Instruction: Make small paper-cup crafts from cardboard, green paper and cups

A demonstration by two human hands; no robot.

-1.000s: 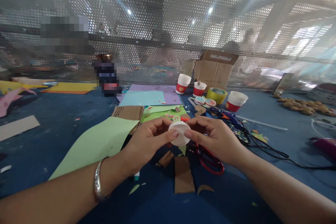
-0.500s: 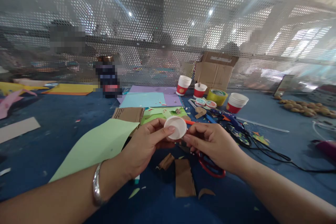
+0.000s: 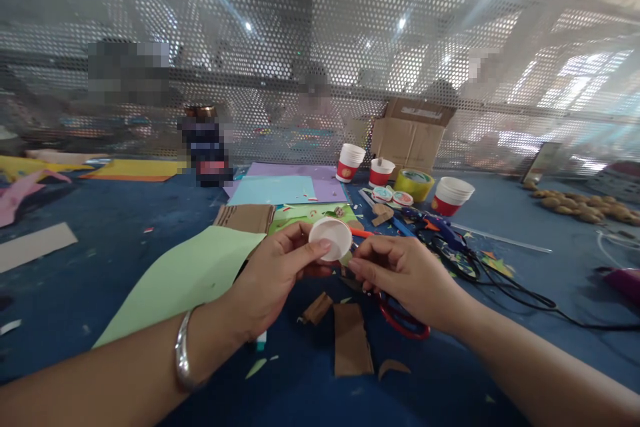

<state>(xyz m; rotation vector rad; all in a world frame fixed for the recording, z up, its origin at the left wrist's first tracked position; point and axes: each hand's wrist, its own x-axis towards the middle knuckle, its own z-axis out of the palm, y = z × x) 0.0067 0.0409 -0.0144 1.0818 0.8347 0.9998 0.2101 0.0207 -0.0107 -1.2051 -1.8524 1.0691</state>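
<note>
A small, shallow white paper cup piece (image 3: 336, 235) with a raised rim is pinched in my left hand (image 3: 277, 273), thumb lying inside it. My right hand (image 3: 407, 273) is closed just to its right, thumb pressed against the fingers. At those fingertips shows a small pale green scrap (image 3: 346, 258); it appears to be in the pinch. Below my right hand lie red-handled scissors (image 3: 413, 332), partly hidden. Under both hands are a cardboard strip (image 3: 353, 340) and a crumpled brown piece (image 3: 317, 308). Left of my left hand lies a pale green paper sheet (image 3: 185, 273).
White-and-red paper cups (image 3: 351, 163), yellow tape (image 3: 414, 185) and an open cardboard box (image 3: 410, 140) stand at the back. A blue glue gun (image 3: 447, 233) trails a black cord on the right. Purple and blue paper (image 3: 273, 190) lies ahead. A perforated metal screen (image 3: 280, 47) rises behind.
My left hand has shifted the white cup piece slightly left, off my right fingertips. The pale green scrap now shows between them. My right hand has barely moved.
</note>
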